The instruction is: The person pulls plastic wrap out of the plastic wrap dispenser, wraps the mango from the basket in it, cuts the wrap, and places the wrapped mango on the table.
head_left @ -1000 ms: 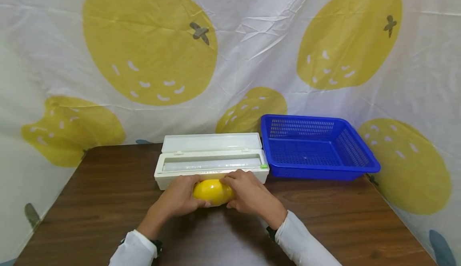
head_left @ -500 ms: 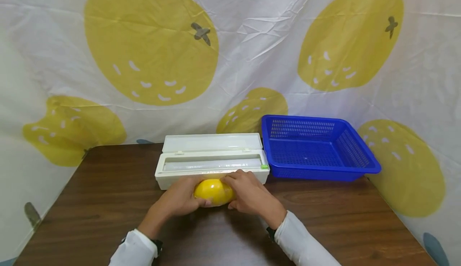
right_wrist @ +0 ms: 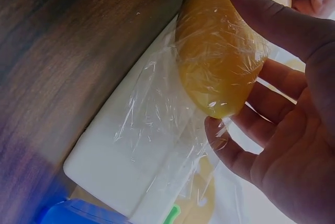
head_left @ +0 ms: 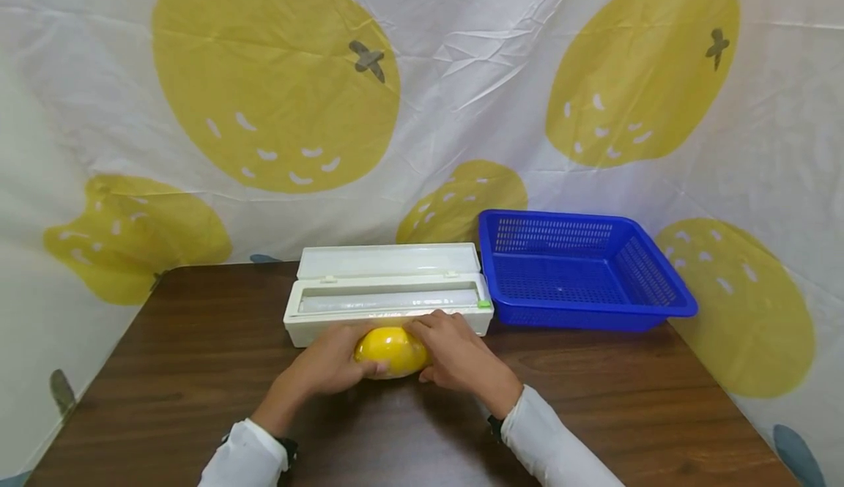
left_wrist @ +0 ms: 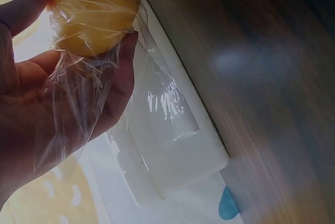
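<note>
A yellow fruit, smooth and oval like a mango, is wrapped in clear cling film. My left hand holds its left end, thumb on the near side and fingers behind. At the other end my right hand grips it the same way, thumb across the wrapped skin in the right wrist view. Loose film hangs off both ends of the fruit and spreads over the white dispenser box just beyond. That box has its lid raised and a film roll inside.
A blue plastic basket with slotted walls stands right of the dispenser, close against it. A small green piece sits at the box's right end. Behind the brown wooden table hangs a white cloth printed with yellow fruit.
My left thumb has shifted slightly on the fruit's near side. The fruit, right hand, dispenser and basket stay practically in place.
</note>
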{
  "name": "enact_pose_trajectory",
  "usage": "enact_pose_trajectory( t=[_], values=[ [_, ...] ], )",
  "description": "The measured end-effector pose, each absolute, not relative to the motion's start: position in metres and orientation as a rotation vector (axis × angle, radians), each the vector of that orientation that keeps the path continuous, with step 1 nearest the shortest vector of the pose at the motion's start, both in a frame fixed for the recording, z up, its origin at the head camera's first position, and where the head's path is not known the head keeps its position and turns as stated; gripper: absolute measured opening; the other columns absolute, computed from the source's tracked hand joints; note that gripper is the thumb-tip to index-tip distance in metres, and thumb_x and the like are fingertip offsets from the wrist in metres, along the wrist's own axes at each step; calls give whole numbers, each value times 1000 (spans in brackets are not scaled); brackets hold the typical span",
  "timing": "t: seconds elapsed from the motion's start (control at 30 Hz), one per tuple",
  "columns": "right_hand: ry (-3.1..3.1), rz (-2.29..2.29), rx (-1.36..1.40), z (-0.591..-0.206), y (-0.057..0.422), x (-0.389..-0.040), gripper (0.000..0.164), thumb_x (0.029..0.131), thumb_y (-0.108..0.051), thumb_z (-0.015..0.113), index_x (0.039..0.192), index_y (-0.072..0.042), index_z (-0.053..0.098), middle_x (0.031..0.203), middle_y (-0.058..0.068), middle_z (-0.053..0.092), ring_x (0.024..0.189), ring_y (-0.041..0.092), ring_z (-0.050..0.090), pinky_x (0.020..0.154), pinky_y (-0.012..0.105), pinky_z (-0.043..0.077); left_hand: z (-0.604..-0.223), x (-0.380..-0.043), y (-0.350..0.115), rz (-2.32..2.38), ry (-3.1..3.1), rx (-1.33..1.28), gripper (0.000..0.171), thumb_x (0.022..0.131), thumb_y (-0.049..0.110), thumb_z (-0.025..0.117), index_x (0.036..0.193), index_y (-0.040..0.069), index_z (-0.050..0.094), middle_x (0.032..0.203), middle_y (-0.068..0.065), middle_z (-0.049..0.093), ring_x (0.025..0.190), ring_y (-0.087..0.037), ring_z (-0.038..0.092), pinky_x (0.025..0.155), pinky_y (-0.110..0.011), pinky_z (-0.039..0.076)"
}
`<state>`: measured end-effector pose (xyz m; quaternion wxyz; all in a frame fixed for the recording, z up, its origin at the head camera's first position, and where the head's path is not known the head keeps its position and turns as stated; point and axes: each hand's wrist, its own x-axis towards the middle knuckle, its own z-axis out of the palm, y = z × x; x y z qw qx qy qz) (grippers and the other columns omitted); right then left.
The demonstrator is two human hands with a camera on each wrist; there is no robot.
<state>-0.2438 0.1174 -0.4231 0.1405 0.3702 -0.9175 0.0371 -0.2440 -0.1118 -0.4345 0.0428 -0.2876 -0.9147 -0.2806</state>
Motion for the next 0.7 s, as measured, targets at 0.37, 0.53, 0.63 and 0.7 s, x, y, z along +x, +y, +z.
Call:
enact_pose_trajectory(
  t=[0.37, 0.53, 0.63, 0.7],
  values=[
    [-2656, 97, 1045, -429, 115, -246, 68, 61, -28, 92, 121, -16, 63, 114, 0, 72, 98, 21, 59, 77, 42, 51, -435, -246, -115, -918, -2790, -922, 47, 83, 30, 77, 122, 7, 65, 92, 0, 68, 77, -14, 56, 72, -39, 50],
    [-2638, 101, 1046, -429, 115, -247, 62, 62, -27, 91, 117, -16, 63, 110, -1, 73, 94, 21, 59, 76, 41, 51, -433, -244, -115, -983, -2833, -880, 49, 84, 29, 76, 125, 6, 62, 97, -3, 68, 80, -14, 57, 75, -41, 51],
    [-2642, 87, 1050, -429, 115, -247, 61, 65, -28, 90, 118, -17, 62, 110, -2, 73, 95, 21, 58, 77, 41, 50, -431, -242, -114, -1012, -2867, -844, 50, 86, 28, 75, 127, 5, 60, 101, -4, 68, 82, -15, 57, 77, -42, 51],
    [-2648, 82, 1053, -430, 115, -247, 60, 66, -29, 89, 118, -17, 62, 111, -2, 73, 97, 21, 58, 78, 41, 50, -430, -240, -113, -996, -2878, -823, 51, 86, 27, 75, 128, 3, 59, 101, -6, 69, 82, -15, 57, 77, -42, 51]
  ],
)
